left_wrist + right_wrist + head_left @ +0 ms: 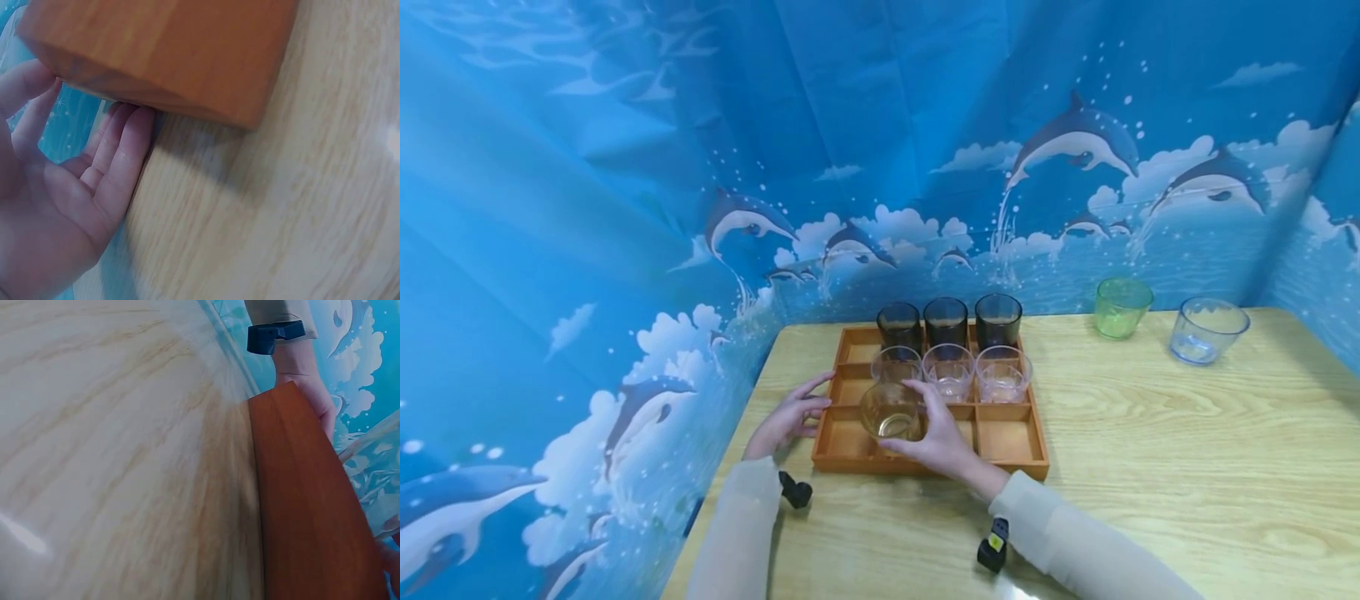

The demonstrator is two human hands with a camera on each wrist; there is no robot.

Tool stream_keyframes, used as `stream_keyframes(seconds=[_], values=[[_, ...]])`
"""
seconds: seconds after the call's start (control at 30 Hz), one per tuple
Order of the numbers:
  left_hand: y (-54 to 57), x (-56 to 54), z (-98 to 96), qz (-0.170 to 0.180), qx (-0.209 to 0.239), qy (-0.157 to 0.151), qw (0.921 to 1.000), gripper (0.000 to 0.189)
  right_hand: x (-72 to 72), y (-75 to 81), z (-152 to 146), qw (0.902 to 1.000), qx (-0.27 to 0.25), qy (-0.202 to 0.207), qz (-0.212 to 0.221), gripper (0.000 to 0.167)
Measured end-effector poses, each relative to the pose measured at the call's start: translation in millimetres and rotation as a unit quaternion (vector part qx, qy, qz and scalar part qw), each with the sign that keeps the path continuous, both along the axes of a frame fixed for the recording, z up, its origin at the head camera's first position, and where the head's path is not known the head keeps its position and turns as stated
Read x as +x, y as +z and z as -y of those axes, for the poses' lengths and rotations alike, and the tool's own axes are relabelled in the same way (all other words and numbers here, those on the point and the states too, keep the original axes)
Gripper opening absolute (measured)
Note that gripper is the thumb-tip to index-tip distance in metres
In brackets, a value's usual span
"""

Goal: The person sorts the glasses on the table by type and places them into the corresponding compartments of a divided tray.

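My right hand grips a yellow-brown transparent glass cup between thumb and fingers, over the front left part of a wooden compartment tray. Whether the cup touches the tray bottom, I cannot tell. At the tray's left side my left hand has its fingertips against the outer wall; the left wrist view shows those fingers extended against the wood. Dark glass cups line the back row. Clear, faintly pink cups stand in the middle row. In the right wrist view the held cup is out of sight.
On the table, to the right of the tray and near the back edge, stand a green glass cup and a clear bluish cup. A blue dolphin-print curtain hangs behind and to the left.
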State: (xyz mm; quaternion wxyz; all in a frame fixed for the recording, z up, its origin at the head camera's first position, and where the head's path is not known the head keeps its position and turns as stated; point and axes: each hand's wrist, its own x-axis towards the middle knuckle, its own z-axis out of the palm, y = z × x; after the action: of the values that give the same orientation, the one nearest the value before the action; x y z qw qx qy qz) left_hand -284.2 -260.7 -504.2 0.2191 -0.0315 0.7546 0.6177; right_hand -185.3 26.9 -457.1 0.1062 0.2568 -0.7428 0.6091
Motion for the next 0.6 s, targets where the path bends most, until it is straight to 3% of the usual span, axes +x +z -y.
stream_keyframes(seconds=[0.2, 0.33, 0.43, 0.6], values=[[-1.3, 0.0, -0.5, -0.006, 0.014, -0.003, 0.9999, 0.052, -1.7, -2.5, -4, 0.9997, 0.009, 0.006, 0.024, 0.083], [-0.9, -1.0, -0.3, 0.000, 0.018, -0.012, 0.9998, 0.054, -12.5, -21.6, -7, 0.9989, 0.025, 0.000, 0.040, 0.088], [-1.1, -1.3, -0.4, 0.002, 0.019, -0.015, 0.9997, 0.054, -21.1, -37.9, -8, 0.9986, 0.036, -0.005, 0.038, 0.090], [-1.5, 0.0, -1.5, -0.003, 0.014, -0.004, 0.9999, 0.050, -21.4, -40.9, -10, 0.9986, 0.050, 0.002, 0.014, 0.088]])
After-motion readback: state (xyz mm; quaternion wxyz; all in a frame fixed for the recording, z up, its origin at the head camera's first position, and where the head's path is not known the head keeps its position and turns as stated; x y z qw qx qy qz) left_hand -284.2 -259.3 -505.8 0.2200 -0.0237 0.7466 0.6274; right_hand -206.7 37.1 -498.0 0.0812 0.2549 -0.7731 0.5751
